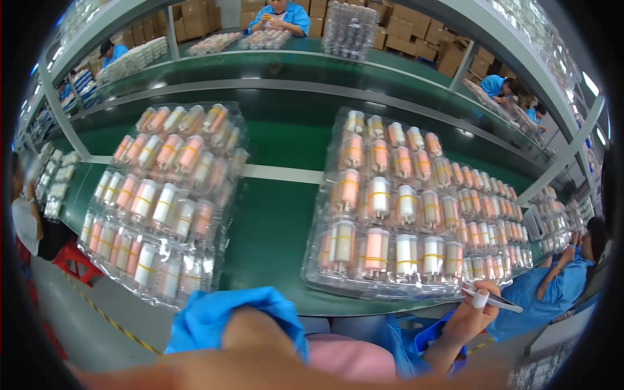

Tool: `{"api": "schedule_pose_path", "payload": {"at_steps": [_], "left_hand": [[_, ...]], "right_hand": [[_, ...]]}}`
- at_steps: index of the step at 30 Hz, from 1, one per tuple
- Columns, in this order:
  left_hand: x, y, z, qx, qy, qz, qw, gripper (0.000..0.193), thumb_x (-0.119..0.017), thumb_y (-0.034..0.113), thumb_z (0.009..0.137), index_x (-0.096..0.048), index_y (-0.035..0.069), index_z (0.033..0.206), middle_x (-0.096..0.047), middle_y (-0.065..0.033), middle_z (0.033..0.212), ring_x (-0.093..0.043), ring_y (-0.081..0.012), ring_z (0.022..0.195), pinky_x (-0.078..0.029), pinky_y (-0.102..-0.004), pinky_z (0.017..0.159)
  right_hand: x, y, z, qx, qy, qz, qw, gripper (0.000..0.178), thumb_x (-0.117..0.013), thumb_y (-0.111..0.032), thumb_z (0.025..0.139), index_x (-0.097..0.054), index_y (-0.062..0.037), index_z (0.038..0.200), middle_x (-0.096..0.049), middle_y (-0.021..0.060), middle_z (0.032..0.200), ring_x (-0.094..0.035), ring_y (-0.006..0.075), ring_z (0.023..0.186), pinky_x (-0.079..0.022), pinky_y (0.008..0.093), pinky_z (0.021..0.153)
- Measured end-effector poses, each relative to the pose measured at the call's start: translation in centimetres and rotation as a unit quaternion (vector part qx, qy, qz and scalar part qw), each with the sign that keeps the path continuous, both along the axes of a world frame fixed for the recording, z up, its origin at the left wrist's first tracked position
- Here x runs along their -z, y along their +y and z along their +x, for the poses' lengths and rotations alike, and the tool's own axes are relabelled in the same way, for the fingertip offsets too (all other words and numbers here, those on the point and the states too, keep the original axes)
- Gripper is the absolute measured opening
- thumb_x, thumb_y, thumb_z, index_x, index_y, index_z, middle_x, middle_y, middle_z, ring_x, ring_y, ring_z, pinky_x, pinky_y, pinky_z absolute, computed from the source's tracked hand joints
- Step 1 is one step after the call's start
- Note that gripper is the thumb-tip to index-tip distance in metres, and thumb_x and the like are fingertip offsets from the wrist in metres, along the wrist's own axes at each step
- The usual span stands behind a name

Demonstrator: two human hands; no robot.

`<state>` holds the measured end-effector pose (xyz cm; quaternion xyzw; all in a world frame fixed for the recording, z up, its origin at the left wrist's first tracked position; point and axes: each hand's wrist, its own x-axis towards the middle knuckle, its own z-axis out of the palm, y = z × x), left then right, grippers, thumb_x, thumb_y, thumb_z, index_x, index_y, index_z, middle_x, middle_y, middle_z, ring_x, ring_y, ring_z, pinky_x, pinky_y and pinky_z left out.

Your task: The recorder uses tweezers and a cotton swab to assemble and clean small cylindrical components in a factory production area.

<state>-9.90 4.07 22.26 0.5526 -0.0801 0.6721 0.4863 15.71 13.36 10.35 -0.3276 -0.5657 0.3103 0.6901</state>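
Stacked cartons [406,29] line the room's far side, beyond your green bench [263,247]. On it, left and right, clear trays [383,287] hold pink and white cylinders [374,248]. Your left arm [252,333] blurs at the lower edge; your left hand's state cannot be told. Your right hand [474,318] clasps a slim metal tool [502,302] by the right trays' near edge.

Near six o'clock I couldn't make out the left hand; its forearm [257,338] blurred toward the lower edge. At four, the right hand [469,320] partly hid a silver tool [504,301]. At twelve, the top edge cropped a co-worker [297,18].
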Motion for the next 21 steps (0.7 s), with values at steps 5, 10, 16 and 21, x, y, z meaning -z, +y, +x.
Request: {"api": "schedule_pose_path", "payload": {"at_steps": [5,10,16,21], "left_hand": [[0.2,0.6,0.1,-0.06,0.018,0.024,0.998,0.018,-0.05,0.013,0.089,-0.05,0.004,0.104,-0.056,-0.0098,0.102,-0.058,-0.0239,0.088,-0.043,-0.0349,0.076],[-0.2,0.8,-0.2,-0.165,0.037,0.056,0.984,0.02,-0.053,0.012,0.087,-0.05,0.003,0.105,-0.056,-0.0108,0.102,-0.058,-0.0243,0.089,-0.043,-0.0348,0.075],[-1.0,0.6,-0.2,-0.286,0.065,0.084,0.952,0.023,-0.055,0.01,0.085,-0.05,0.002,0.106,-0.056,-0.012,0.102,-0.057,-0.0248,0.089,-0.044,-0.0347,0.074],[0.1,1.0,-0.2,-0.375,0.033,0.145,0.915,0.026,-0.058,0.008,0.083,-0.051,0.001,0.106,-0.056,-0.013,0.101,-0.057,-0.0252,0.089,-0.045,-0.0346,0.073]], "right_hand": [[-0.6,1.8,0.4,0.023,-0.025,0.06,0.998,0.023,-0.063,-0.018,0.083,-0.056,0.0041,0.088,-0.053,0.0098,0.084,-0.054,0.0153,0.072,-0.05,0.0267,0.065],[-0.5,3.4,1.0,-0.02,0.011,0.05,0.998,0.026,-0.065,-0.02,0.082,-0.057,0.0042,0.086,-0.053,0.0101,0.085,-0.051,0.0142,0.075,-0.048,0.0267,0.064],[0.9,3.9,3.2,0.019,0.049,0.015,0.999,0.019,-0.065,-0.017,0.081,-0.055,-0.0002,0.081,-0.058,0.0123,0.084,-0.054,0.0175,0.076,-0.044,0.0299,0.073],[-0.2,2.7,4.7,0.01,0.021,-0.007,1.0,0.018,-0.061,-0.012,0.081,-0.061,0.0049,0.09,-0.059,0.0127,0.089,-0.053,0.0205,0.084,-0.042,0.0344,0.08]]}}
